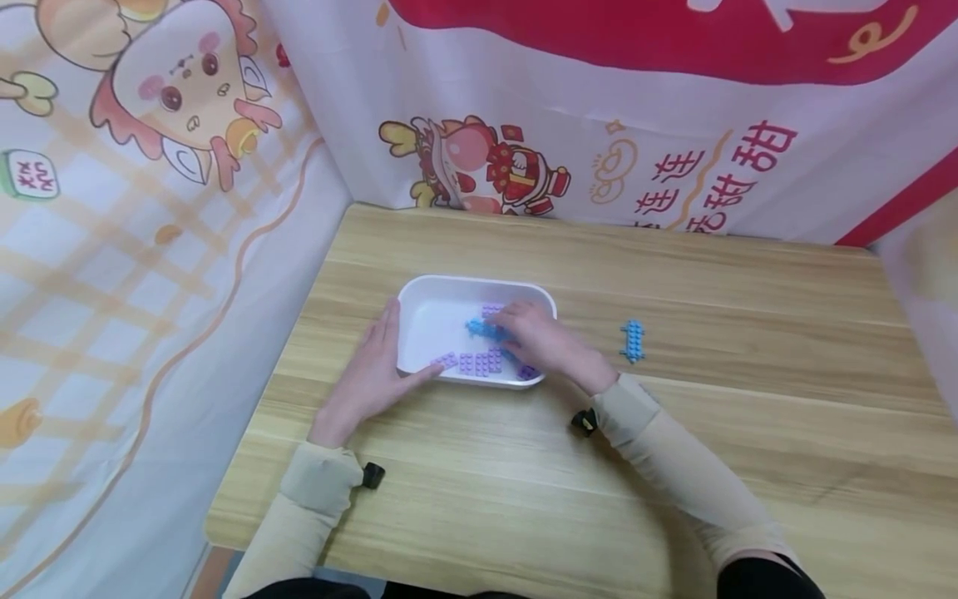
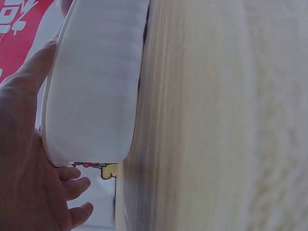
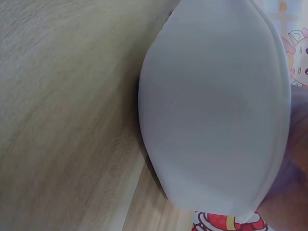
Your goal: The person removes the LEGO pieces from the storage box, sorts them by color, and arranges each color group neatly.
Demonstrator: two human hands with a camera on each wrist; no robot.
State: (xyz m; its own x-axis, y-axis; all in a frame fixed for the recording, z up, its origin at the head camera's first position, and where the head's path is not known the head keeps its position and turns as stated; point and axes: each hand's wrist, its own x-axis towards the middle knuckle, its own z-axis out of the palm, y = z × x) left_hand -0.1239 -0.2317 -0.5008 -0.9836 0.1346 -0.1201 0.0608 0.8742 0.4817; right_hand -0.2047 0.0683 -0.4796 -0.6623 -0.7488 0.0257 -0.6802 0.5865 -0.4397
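A white tray point(image 1: 427, 312) holds light purple building bricks point(image 1: 479, 363) along its front side and light blue brick pieces. My left hand point(image 1: 370, 374) grips the tray's front left corner, thumb over the front rim and fingers along the left wall. In the left wrist view, fingertips point(image 2: 79, 187) show past the tray's end. My right hand point(image 1: 535, 333) reaches over the right rim and pinches a light blue brick piece point(image 1: 485, 329) between thumb and fingers. The palm partly hides more bricks. In the right wrist view the tray wall point(image 3: 216, 106) hides the fingertips.
On the wooden table point(image 1: 733, 333), right of the tray, lies a light blue studded brick piece point(image 1: 633, 341) with small side projections. Printed cloth point(image 1: 464, 83) hangs along the back and left of the table. Dark small devices sit at both wrists.
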